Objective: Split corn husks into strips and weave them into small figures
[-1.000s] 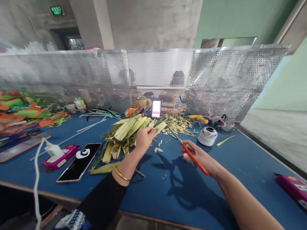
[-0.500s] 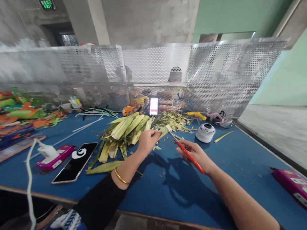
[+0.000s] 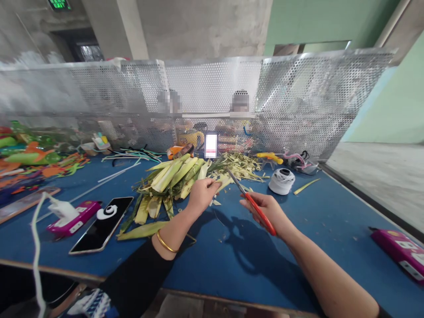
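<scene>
Basically, L hand point(image 3: 201, 194) pinches husk point(image 3: 225, 181), R hand point(image 3: 268, 211) angles scissors point(image 3: 260, 213) fwd-L

Perforated metal partition point(image 3: 212, 88) stands before concrete point(image 3: 198, 26) and green walls point(image 3: 314, 22).

The left hand point(image 3: 201, 195) holds a husk strip point(image 3: 224, 182) above the table point(image 3: 198, 278); just right of that grip are the scissors point(image 3: 257, 207) in the right hand point(image 3: 265, 210). Left of the strip's grip lies the corn husk pile point(image 3: 175, 174), with the smartphone point(image 3: 102, 225) farther left, nearer the wearer, and a power strip point(image 3: 77, 217) beyond it. Husk clippings point(image 3: 243, 165) lie behind the grip, before the perforated partition point(image 3: 212, 84). Right of the scissors grip stands the thread spool point(image 3: 281, 181); well apart, farther right, lies a second power strip point(image 3: 399, 254).
</scene>
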A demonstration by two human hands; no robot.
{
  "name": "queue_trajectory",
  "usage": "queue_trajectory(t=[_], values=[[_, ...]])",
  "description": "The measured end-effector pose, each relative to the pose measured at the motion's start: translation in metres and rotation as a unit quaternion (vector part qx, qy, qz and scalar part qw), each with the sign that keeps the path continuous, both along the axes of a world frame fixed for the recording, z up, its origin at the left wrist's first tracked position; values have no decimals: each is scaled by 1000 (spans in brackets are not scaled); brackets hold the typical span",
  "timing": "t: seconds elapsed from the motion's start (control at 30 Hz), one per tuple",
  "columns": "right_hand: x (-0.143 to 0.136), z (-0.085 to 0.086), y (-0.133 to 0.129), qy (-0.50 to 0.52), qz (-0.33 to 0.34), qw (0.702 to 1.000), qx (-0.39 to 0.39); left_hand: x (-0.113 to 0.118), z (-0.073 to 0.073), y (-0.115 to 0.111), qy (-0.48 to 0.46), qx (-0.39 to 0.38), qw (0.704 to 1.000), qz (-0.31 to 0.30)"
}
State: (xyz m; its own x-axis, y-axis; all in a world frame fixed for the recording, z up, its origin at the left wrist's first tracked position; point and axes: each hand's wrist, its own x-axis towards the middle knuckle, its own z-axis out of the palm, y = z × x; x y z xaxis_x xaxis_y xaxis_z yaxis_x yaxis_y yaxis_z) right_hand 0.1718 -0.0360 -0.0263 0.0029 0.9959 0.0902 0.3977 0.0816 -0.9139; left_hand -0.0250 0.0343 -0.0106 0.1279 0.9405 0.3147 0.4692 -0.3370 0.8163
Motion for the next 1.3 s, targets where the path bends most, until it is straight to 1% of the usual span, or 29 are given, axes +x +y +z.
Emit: queue_trajectory(t=[0.07,0.1,0.13,0.2,0.23,0.27,0.3,0.37,0.43,0.47,0.5,0.53,0.57,0.6,0.67,0.7,0.73,0.77,0.8,0.87,0.93,1.0,1.03,1.07,1.13,1.2,1.27,1.3], values=[[7,3,0,-96,-54,993,42,1,4,-2,-30,-18,999,-2],[11,5,0,-173,-83,980,57,1,6,-4,-57,-32,998,-8],[15,8,-1,-261,-106,957,64,1,10,-7,-93,-47,994,-12],[22,13,-3,-434,-123,890,66,2,19,-13,-189,-82,978,-39],[24,14,-4,-498,-115,857,64,2,23,-17,-247,-109,962,-48],[26,15,-4,-542,-97,832,64,1,28,-20,-298,-142,942,-63],[27,15,-4,-570,-76,816,64,1,31,-22,-343,-181,918,-82],[29,14,-3,-592,-38,802,62,0,34,-24,-417,-272,861,-104],[30,11,-1,-590,-16,806,53,1,31,-24,-460,-343,812,-104],[32,9,0,-582,-11,811,50,1,28,-23,-469,-366,798,-96],[33,8,2,-570,-12,820,51,2,25,-22,-471,-379,792,-90],[35,7,3,-551,-18,832,57,4,22,-21,-465,-386,792,-82],[35,7,4,-520,-31,851,70,5,19,-21,-463,-390,793,-67],[35,7,4,-471,-46,877,87,7,17,-22,-467,-395,790,-55],[26,9,4,-313,-69,941,109,11,16,-24,-479,-403,778,-39],[18,9,3,-214,-65,969,106,12,16,-25,-487,-403,774,-35],[7,10,1,-112,-48,989,85,14,16,-26,-495,-398,772,-32],[-7,10,-1,-27,-13,998,49,15,16,-26,-503,-386,772,-28],[-22,10,-4,45,28,999,12,15,16,-26,-511,-369,776,-24],[-51,8,-10,138,91,983,-83,15,14,-22,-517,-322,793,-5],[-72,6,-16,195,127,958,-167,13,10,-14,-494,-286,821,9],[-82,4,-20,226,141,939,-217,8,7,-4,-474,-242,846,27],[-83,4,-21,232,142,934,-230,5,6,1,-464,-223,856,43],[-82,3,-22,231,138,934,-233,2,5,6,-454,-207,865,54],[-74,1,-21,210,127,945,-214,-4,5,15,-443,-186,873,82],[-64,-1,-16,179,102,965,-164,-9,5,20,-443,-173,873,104],[-52,-2,-8,150,64,981,-103,-12,5,23,-440,-193,870,111],[-46,-2,-3,136,43,987,-78,-13,5,24,-433,-208,871,104]])
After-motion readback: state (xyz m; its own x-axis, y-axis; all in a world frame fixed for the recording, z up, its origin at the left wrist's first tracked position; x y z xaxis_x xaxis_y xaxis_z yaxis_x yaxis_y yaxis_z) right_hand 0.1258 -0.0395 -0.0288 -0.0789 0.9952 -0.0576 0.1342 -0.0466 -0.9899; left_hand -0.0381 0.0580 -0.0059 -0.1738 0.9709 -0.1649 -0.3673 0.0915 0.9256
